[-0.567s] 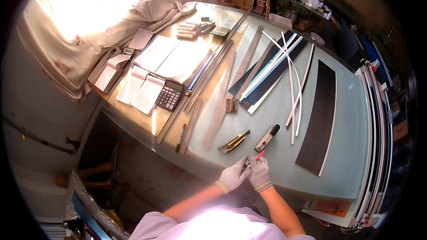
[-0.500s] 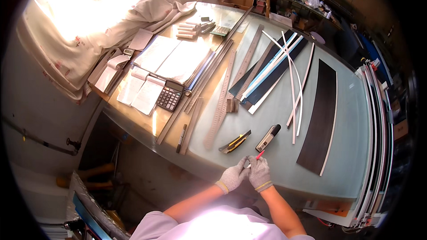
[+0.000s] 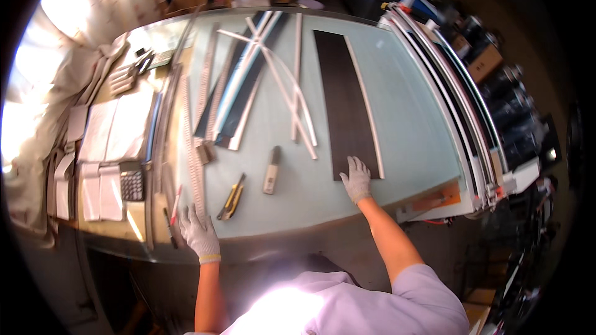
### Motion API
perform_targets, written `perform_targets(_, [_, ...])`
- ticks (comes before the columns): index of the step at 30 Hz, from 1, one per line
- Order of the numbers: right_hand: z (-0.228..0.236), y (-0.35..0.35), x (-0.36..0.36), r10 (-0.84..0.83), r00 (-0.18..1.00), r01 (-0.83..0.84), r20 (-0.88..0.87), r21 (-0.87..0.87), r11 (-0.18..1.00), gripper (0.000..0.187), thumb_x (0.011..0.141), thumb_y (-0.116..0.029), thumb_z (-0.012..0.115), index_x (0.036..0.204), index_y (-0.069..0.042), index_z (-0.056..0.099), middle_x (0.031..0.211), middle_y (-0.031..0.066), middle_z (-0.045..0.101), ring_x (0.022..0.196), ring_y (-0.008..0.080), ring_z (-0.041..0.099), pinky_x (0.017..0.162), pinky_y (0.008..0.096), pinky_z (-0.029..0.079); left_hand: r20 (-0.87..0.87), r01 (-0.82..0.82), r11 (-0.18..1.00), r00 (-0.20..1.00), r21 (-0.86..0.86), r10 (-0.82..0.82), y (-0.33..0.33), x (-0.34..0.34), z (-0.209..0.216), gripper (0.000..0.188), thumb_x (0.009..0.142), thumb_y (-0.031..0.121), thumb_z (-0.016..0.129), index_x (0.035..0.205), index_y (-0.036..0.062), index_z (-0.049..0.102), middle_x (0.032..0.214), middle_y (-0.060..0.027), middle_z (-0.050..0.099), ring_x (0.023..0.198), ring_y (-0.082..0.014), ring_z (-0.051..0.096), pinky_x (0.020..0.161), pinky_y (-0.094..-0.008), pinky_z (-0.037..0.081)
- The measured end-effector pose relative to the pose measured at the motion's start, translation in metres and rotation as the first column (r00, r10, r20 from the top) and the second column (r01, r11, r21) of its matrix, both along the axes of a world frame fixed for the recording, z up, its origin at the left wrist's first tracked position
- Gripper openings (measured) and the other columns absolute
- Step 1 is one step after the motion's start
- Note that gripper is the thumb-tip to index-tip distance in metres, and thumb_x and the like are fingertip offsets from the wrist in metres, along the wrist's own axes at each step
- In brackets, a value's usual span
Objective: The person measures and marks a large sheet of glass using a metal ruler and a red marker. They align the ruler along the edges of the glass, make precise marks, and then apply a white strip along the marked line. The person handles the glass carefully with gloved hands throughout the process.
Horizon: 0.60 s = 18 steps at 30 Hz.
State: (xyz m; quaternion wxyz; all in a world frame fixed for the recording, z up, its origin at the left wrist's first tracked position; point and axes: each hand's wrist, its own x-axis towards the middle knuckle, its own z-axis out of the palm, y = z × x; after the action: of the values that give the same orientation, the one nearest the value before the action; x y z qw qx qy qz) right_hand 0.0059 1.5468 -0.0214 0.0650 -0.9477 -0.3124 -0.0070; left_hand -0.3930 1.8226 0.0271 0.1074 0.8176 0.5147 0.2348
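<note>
My right hand (image 3: 357, 180), in a grey-white knit glove, lies with fingers stretched out on the near end of a long dark rectangular sheet (image 3: 344, 105). A thin white strip runs along the sheet's right edge. My left hand (image 3: 198, 234), gloved the same, rests at the table's near edge with its fingers apart. Just left of its fingertips is a slim red-and-white pen (image 3: 176, 203). Between the hands lie a yellow-and-black utility knife (image 3: 231, 198) and a pale tool with a dark end (image 3: 271, 170). A dark marker (image 3: 169, 228) sits near the left hand.
White strips (image 3: 290, 96) cross over blue and dark strips (image 3: 245, 74). Metal rulers (image 3: 193, 149) and a small brown block (image 3: 203, 152) lie to the left. Farther left are papers (image 3: 118, 127) and a calculator (image 3: 132, 185). Long rails (image 3: 447, 99) line the right side.
My hands have parted: the left moved left and let go of the red pen, the right reached onto the dark sheet. The view has turned to the right.
</note>
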Motion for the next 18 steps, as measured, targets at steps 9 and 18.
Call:
perform_targets(9, [-0.02,-0.096,0.047,0.059,0.998,-0.061,-0.025,-0.107,0.992,0.072,0.096,-0.049,0.061,0.152,-0.006,0.045,0.162,0.0117,0.039,0.147,0.032,0.038,0.121,0.0483,0.029,0.077,0.349,0.905,0.937,-0.245,-0.341,-0.102,0.056,0.0,0.051,0.087,0.011,0.073,0.136,0.009,0.06,0.143,-0.0162,0.054,0.13,-0.0397,0.051,0.108,-0.0504,0.044])
perform_targets(18, [0.018,-0.251,-0.073,-0.055,0.986,0.067,-0.16,0.067,0.996,0.051,0.095,-0.039,0.065,0.135,-0.007,0.062,0.145,0.0145,0.057,0.133,0.0343,0.051,0.114,0.0493,0.036,0.116,0.601,0.728,0.791,-0.329,-0.6,-0.163,0.138,-0.011,0.039,0.088,0.016,0.071,0.127,0.0109,0.065,0.132,-0.0129,0.062,0.119,-0.0378,0.058,0.103,-0.0482,0.047])
